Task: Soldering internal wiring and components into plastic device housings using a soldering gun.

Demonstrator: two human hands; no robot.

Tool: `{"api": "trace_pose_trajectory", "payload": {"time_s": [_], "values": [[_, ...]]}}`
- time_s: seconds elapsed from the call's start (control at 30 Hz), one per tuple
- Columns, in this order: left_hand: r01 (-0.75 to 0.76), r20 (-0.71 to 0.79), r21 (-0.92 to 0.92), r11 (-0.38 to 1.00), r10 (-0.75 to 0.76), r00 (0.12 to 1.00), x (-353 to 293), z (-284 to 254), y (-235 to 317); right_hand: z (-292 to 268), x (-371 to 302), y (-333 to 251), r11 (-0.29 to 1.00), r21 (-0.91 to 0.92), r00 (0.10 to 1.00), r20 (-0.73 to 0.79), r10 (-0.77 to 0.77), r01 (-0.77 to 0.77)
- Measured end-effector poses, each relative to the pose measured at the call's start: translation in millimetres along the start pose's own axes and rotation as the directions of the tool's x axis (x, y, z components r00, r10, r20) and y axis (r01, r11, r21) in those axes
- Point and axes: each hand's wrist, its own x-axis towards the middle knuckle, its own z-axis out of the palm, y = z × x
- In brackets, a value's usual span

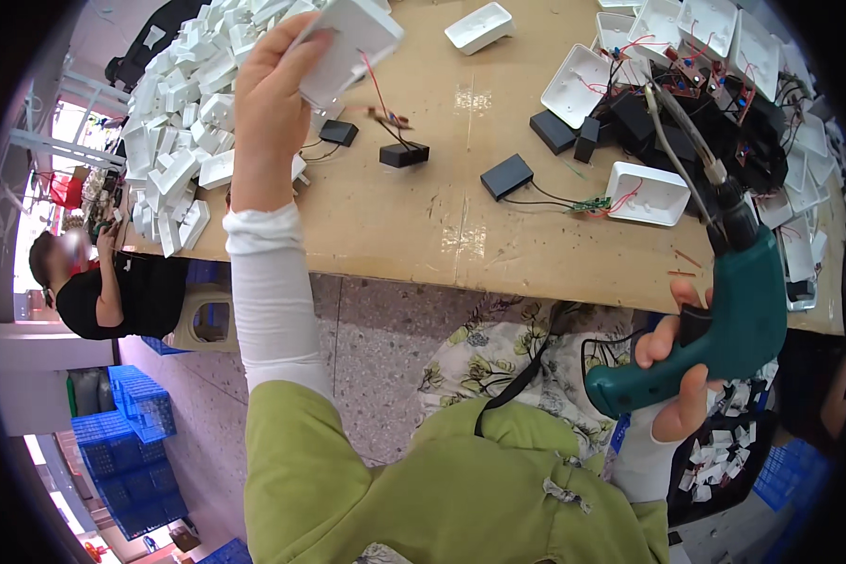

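My left hand (271, 113) is raised at the upper left, gripping a white plastic housing (352, 52) by its edge. A red wire runs from the housing to a small circuit board (389, 118), which is wired to a black box (404, 155) below it. At the right, my right hand (679, 376) wraps around the handle of a green soldering gun (744, 301). Its metal tip (669, 113) points up toward the parts on the table. Near it lies another white housing (650, 195), with a green circuit board (590, 204) and a black box (508, 177) wired together.
White housings (183, 122) are heaped at the table's left. Wired housings and black boxes (639, 122) crowd the right side. One housing (479, 27) lies at the back. Blue crates (127, 451) stand on the floor, and a person (94, 291) sits at the far left.
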Motion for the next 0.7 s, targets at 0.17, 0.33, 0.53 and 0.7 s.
{"api": "trace_pose_trajectory", "payload": {"time_s": [0.17,0.33,0.53,0.7], "values": [[0.008,0.463,0.322,0.947,-0.165,0.871,9.5,37.2,9.5,20.4,15.7,-1.7,0.996,0.091,0.998,0.069,-0.001,-0.006],[-0.495,0.877,0.274,0.825,-0.003,0.481,-32.4,141.8,13.1,15.9,9.9,-0.1,0.967,0.244,0.995,0.082,0.05,-0.069],[-0.726,0.894,0.188,0.661,0.191,0.405,-86.7,188.0,-10.1,-7.5,-15.8,12.2,0.979,0.195,0.997,-0.045,0.063,-0.053],[-0.735,0.822,0.255,0.628,0.259,0.507,-84.0,170.9,0.2,-17.0,-5.9,22.4,0.98,0.191,0.998,-0.028,0.063,-0.056]]}}
